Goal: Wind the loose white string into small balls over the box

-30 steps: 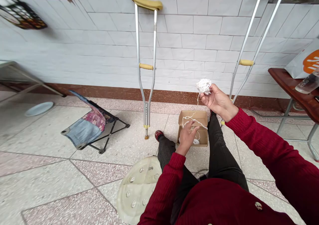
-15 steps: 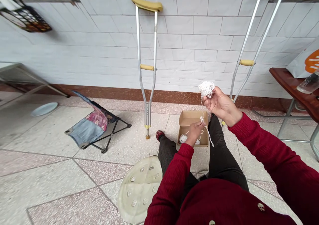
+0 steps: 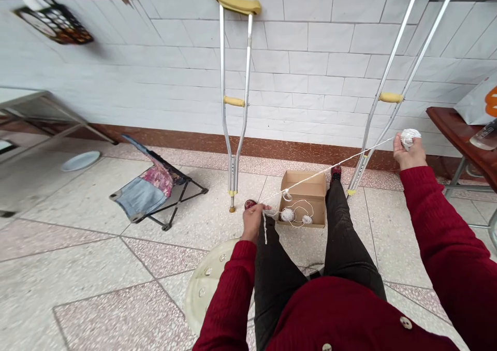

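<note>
I can't sweep straight through the middle: a stretched white string (image 3: 339, 164) slants between my left grip (image 3: 252, 221) and my higher right grip (image 3: 410, 157), passing over the open brown cardboard box (image 3: 315, 186). Two dark-trousered legs (image 3: 341, 221) flank that box. Beyond, I have wide room between the silver, yellow-handled left crutch (image 3: 234, 101) and its matching right crutch (image 3: 390, 98). The red-brown wooden table (image 3: 446, 122) crowds my right grip's outer side.

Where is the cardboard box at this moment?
In the head view, the open cardboard box sits on the floor right of centre, between the left shoe and the right shoe; white yarn crosses in front of it.
</note>
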`<state>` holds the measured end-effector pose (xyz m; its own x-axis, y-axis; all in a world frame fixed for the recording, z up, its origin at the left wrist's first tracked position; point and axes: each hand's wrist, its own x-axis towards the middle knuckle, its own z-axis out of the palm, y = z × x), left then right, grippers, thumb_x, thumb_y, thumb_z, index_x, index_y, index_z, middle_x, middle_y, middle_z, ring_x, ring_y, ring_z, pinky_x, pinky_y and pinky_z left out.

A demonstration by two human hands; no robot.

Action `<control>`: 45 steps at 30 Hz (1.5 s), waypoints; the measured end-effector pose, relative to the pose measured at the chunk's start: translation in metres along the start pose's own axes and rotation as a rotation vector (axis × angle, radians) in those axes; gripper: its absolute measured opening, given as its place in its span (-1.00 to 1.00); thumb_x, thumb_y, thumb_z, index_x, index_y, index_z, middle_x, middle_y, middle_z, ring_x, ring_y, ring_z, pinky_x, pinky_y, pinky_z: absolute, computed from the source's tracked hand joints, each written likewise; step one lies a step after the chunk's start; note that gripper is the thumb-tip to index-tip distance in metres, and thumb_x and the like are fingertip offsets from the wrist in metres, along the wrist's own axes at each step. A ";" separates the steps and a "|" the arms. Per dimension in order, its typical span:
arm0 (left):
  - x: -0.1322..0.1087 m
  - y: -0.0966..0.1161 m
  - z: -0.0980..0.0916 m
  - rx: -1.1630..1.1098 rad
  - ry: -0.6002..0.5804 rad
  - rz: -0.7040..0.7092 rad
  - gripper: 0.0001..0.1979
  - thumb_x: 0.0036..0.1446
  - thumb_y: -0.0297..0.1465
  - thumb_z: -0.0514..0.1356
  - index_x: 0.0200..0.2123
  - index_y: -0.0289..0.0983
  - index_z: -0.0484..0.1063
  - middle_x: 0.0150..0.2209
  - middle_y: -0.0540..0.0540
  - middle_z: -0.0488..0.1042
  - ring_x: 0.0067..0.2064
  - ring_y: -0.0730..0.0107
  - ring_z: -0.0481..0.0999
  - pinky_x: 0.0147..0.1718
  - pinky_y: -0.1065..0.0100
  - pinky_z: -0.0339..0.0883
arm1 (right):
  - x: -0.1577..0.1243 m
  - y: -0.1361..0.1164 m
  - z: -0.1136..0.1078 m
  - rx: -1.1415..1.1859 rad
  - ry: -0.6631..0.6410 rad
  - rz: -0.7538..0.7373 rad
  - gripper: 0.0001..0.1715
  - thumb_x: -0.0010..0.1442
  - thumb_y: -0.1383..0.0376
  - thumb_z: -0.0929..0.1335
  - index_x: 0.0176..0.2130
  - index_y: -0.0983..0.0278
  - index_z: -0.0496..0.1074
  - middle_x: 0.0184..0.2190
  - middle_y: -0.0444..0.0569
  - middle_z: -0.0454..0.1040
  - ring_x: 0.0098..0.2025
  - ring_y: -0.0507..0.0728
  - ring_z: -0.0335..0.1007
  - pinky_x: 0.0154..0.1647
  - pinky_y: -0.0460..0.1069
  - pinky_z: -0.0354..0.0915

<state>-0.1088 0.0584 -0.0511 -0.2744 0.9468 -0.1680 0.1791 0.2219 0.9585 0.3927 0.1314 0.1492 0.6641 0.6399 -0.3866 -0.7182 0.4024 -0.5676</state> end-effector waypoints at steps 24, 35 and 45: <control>0.029 0.040 0.080 0.295 -0.282 0.131 -0.72 -0.07 -0.40 0.25 -0.21 -0.24 0.53 -0.27 -0.12 0.60 -0.15 0.20 0.56 -0.10 0.28 0.35 | -0.126 0.046 0.060 -0.492 -0.667 -0.024 -0.92 0.14 0.39 0.40 -0.28 0.30 0.46 -0.40 0.01 0.58 -0.48 0.10 0.57 -0.55 -0.09 0.50; -0.059 0.158 0.103 -0.317 -0.700 0.318 -0.69 0.13 -0.21 0.24 -0.19 -0.32 0.50 -0.36 -0.12 0.58 -0.18 0.20 0.56 -0.07 0.24 0.34 | -0.155 0.138 0.014 -0.916 -0.906 0.034 -0.66 -0.09 0.35 0.44 -0.22 0.30 0.49 -0.49 -0.11 0.53 -0.65 -0.01 0.40 -0.79 -0.20 0.15; -0.102 0.117 0.073 -0.386 -0.748 0.171 -0.63 0.21 -0.12 0.15 -0.38 -0.33 0.47 -0.60 -0.07 0.47 -0.39 0.26 0.54 -0.20 0.25 0.35 | -0.133 0.164 -0.034 -1.043 -0.716 0.041 -0.67 -0.23 0.26 0.46 -0.40 0.29 0.37 -0.66 -0.28 0.31 -0.69 -0.09 0.07 -0.73 -0.17 -0.07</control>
<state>0.0097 0.0048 0.0617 0.4465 0.8947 0.0083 -0.2101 0.0959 0.9730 0.1936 0.0903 0.0822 0.1508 0.9808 -0.1240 -0.0146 -0.1232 -0.9923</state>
